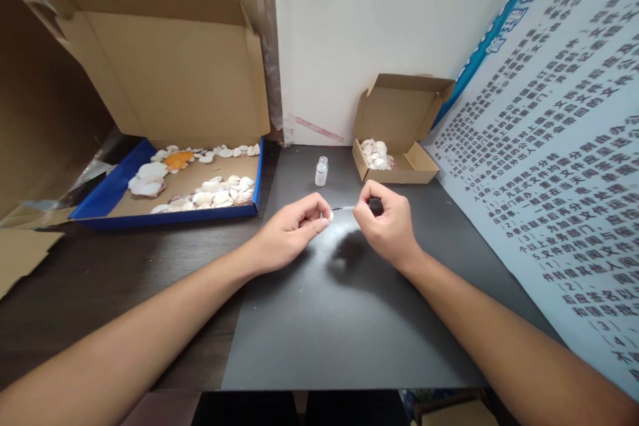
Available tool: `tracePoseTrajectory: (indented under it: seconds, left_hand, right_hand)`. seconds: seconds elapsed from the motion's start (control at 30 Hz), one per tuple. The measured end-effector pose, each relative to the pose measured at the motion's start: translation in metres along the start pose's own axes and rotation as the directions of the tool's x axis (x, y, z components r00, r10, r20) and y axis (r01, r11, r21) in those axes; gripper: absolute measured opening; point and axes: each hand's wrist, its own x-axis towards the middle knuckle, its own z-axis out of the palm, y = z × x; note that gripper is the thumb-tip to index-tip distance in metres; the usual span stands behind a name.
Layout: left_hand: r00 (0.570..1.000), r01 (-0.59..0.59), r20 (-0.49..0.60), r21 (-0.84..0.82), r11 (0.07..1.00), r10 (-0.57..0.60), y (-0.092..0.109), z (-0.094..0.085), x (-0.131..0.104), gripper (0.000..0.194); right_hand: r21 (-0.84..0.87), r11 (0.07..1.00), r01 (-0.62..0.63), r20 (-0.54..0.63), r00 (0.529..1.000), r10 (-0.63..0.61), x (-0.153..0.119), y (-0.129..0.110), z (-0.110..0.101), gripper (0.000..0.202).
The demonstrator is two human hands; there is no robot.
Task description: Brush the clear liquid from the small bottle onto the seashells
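Observation:
My left hand (292,231) pinches a small white shell (329,216) between thumb and fingers, above the dark grey mat. From the right, my right hand (387,225) grips the black cap (375,205) of a brush. The brush's thin clear stem (347,208) points left, and its dark tip is at or very near the shell; whether they touch is hard to tell. Behind the hands an uncapped small glass bottle (321,172) with whitish contents stands upright on the mat.
An open blue-edged box (174,218) with white shells and an orange one lies at the left. At the back right sits a small open cardboard box (399,176) holding shells. A printed sheet (559,166) lines the right side.

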Motion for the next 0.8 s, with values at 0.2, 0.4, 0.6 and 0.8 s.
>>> tracePoseTrajectory:
  seconds: [0.2, 0.4, 0.6, 0.8]
  left_hand:
    - [0.978, 0.199, 0.066, -0.557, 0.806, -0.196, 0.001, -0.005, 0.004, 0.009]
    - [0.971, 0.159, 0.011, -0.776, 0.610, -0.240, 0.007, -0.012, 0.003, 0.008]
    - [0.961, 0.131, -0.042, -0.801, 0.584, -0.272, 0.006, -0.013, 0.004, 0.013]
    - [0.953, 0.119, -0.065, -0.818, 0.563, -0.296, 0.006, -0.016, 0.005, 0.012]
  right_hand:
    - [0.020, 1.000, 0.010, -0.003, 1.000, -0.010, 0.001, 0.000, -0.002, 0.017]
    - [0.098, 0.995, -0.019, -0.020, 1.000, 0.021, 0.003, 0.006, -0.003, 0.019]
    - [0.191, 0.981, -0.039, -0.031, 0.998, 0.046, -0.001, 0.007, -0.002, 0.016]
    - [0.270, 0.959, -0.090, -0.003, 0.996, 0.094, -0.002, 0.013, 0.005, 0.011]
